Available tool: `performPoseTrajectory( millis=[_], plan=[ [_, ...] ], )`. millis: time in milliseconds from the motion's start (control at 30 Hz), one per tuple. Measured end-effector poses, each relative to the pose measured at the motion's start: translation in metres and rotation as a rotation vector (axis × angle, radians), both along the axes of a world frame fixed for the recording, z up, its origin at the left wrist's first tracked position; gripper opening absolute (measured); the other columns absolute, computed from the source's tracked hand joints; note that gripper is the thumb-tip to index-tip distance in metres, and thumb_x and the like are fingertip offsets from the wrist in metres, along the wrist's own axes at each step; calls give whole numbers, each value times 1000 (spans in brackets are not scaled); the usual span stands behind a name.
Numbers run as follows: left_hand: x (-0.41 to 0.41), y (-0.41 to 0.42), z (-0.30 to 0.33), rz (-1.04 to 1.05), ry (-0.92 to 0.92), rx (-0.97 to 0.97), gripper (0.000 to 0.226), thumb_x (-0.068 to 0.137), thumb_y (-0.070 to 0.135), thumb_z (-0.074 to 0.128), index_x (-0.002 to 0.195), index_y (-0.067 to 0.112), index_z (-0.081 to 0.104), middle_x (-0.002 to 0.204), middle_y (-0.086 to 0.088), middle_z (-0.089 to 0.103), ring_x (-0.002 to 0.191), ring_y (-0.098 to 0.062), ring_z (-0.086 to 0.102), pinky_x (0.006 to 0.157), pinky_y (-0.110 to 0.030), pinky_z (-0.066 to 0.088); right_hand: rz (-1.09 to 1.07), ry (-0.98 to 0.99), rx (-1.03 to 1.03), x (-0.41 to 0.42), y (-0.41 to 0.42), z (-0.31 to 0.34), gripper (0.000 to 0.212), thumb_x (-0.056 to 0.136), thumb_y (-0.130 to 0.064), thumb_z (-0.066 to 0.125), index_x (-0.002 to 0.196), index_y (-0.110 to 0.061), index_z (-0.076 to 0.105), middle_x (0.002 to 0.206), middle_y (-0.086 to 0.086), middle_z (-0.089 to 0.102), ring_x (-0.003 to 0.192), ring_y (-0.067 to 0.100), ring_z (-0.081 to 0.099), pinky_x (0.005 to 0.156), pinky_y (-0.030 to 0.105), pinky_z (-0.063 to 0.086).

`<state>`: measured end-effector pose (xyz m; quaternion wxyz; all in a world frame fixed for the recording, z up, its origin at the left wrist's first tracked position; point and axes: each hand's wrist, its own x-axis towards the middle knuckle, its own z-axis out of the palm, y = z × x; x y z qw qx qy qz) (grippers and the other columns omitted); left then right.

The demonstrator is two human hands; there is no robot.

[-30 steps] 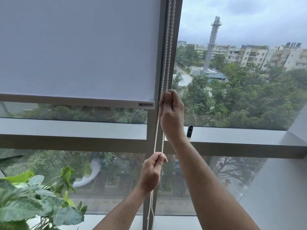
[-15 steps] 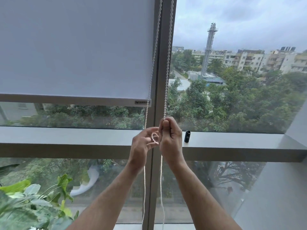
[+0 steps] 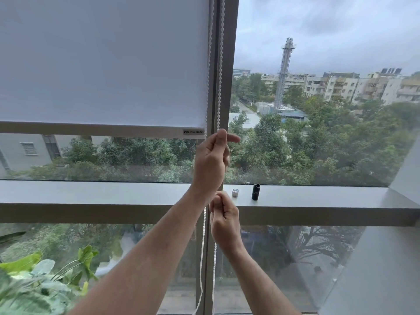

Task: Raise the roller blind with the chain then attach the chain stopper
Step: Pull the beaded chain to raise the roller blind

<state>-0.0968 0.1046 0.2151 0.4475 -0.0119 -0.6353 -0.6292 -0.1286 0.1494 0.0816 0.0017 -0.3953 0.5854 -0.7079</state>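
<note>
From the head camera, the roller blind (image 3: 102,62) covers the upper part of the left window pane, and its bottom bar (image 3: 97,130) hangs a little above the window ledge (image 3: 91,193), so a strip of glass shows between them. The bead chain (image 3: 220,64) runs down in two strands along the dark window frame (image 3: 228,64), just beside the blind's right edge.

The left hand (image 3: 210,165) is raised, level with the bottom bar's right end. Its thumb and forefinger pinch the right-hand strand of the chain at the top of the hand, and the other fingers curl loosely behind it. The right hand (image 3: 225,220) sits directly below the left one, in front of the ledge's front edge. Its fingers are curled into a fist round the same strand, thumb pressed on top. Below the hands both strands hang down the frame to the bottom edge of the picture, apart from each other.

On the ledge, just right of the frame and near the right hand, stands a small silver cylinder (image 3: 235,193). A taller black cylinder (image 3: 256,191) stands upright a little further right, apart from it. I cannot tell which of the two is the chain stopper.

A leafy green plant (image 3: 41,283) fills the bottom left corner. Through the glass there are trees, pale apartment blocks and a lattice tower (image 3: 283,73) under a grey sky.
</note>
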Motion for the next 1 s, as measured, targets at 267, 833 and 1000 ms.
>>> performPoseTrajectory(
  millis=[267, 833, 1000],
  plan=[
    [-1, 8, -52, 111, 34, -10, 37, 100, 29, 41, 70, 12, 56, 48, -2, 32, 42, -9, 26, 40, -19, 23, 123, -105, 125, -11, 27, -22, 33, 97, -21, 46, 68, -35, 58, 55, -11, 44, 51, 12, 36, 52, 35, 31],
    [13, 19, -120, 124, -96, -12, 38, 98, 25, 41, 67, 8, 54, 45, 9, 32, 43, -5, 25, 43, -15, 23, 265, 11, -221, -7, 12, 183, 26, 105, -26, 40, 102, -9, 60, 70, 2, 55, 49, 14, 45, 41, 27, 36],
    [12, 23, -122, 107, -127, -34, 36, 99, 26, 42, 66, 19, 57, 45, 9, 33, 43, -6, 26, 43, -17, 23, 237, -5, -239, -1, 0, 194, 36, 109, -17, 35, 80, -14, 56, 51, -14, 40, 41, 1, 31, 38, 16, 26]
  ],
)
